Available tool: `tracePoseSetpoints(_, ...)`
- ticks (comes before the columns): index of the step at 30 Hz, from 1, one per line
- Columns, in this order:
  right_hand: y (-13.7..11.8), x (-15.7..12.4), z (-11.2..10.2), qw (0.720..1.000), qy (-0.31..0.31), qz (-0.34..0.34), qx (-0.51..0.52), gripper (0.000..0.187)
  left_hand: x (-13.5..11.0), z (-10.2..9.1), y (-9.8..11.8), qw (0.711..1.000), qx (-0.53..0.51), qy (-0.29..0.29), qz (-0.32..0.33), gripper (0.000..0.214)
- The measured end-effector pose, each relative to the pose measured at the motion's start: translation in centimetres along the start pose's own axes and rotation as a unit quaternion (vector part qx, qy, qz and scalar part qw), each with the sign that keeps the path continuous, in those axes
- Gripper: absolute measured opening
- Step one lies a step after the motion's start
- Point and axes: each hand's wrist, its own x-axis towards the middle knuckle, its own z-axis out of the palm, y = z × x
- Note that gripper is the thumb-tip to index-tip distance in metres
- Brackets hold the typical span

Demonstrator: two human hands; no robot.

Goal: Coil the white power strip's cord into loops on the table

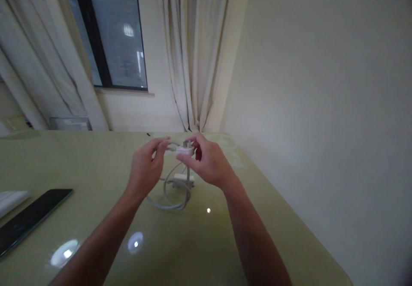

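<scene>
A white power plug (184,150), its metal prongs pointing up, is pinched between the thumb and fingers of my right hand (207,159). Just left of it, my left hand (147,164) pinches the pale cable (173,145) close to the plug; the exact grip is partly hidden by the fingers. More of the grey-white cable hangs and curls in a loop below both hands. A small white block (183,178) sits on the table behind the loop, partly covered by it; I cannot tell what it is.
The glossy greenish table (106,161) meets a wall (305,106) on the right. At left lie a black phone-like slab (32,217) and a white object (11,200). Curtains (196,54) and a window (117,33) stand beyond the table's far edge.
</scene>
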Motion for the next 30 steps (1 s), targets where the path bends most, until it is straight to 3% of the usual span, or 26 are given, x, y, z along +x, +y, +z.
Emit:
tracePoseSetpoints(2, -0.3, -0.1, 1.6, 0.999, -0.012, 0.008, -0.049, 0.043, -0.8, 0.7, 0.8, 0.999, -0.018, 0.027, 0.017, 0.038)
tracePoseSetpoints(6, 0.0, 0.1, 4.7, 0.997, 0.052, 0.048, -0.040, 0.063, -1.9, 1.5, 1.8, 0.996, -0.052, 0.020, 0.073, 0.036)
tracePoseSetpoints(10, 0.5, 0.4, 5.2, 0.996, 0.062, 0.038, 0.046, 0.049, -1.6, 1.4, 1.2, 0.992, -0.073, -0.033, 0.102, 0.048)
tracePoseSetpoints(13, 0.8, 0.8, 4.7, 0.983, 0.092, 0.057, 0.146, 0.036, -0.5, 1.1, -0.4, 0.997, -0.021, -0.048, 0.057, 0.059)
tracePoseSetpoints(17, 2.3, 1.4, 3.6, 0.975, 0.128, 0.059, 0.172, 0.041, 0.9, 0.6, -3.4, 0.981, -0.016, -0.183, -0.054, 0.062)
tracePoseSetpoints(19, 3.3, 1.7, 2.8, 0.972, 0.164, 0.064, 0.156, 0.042, 1.6, 0.1, -5.1, 0.984, -0.005, -0.157, -0.083, 0.057)
tracePoseSetpoints(22, 4.3, 2.0, 1.2, 0.959, 0.216, 0.075, 0.165, 0.040, 2.4, -0.7, -8.0, 0.986, 0.116, -0.090, -0.073, 0.045)
tracePoseSetpoints(24, 4.4, 1.9, 0.2, 0.963, 0.218, 0.093, 0.128, 0.032, 2.6, -0.9, -9.9, 0.967, 0.211, -0.118, -0.078, 0.041)
tracePoseSetpoints(27, 3.9, 1.6, -0.8, 0.970, 0.206, 0.120, -0.045, 0.016, 1.9, -0.6, -12.2, 0.929, 0.308, -0.180, -0.100, 0.039)
tracePoseSetpoints(30, 3.6, 1.4, -1.0, 0.955, 0.222, 0.081, -0.179, 0.010, 0.8, -0.3, -13.4, 0.915, 0.336, -0.192, -0.112, 0.030)
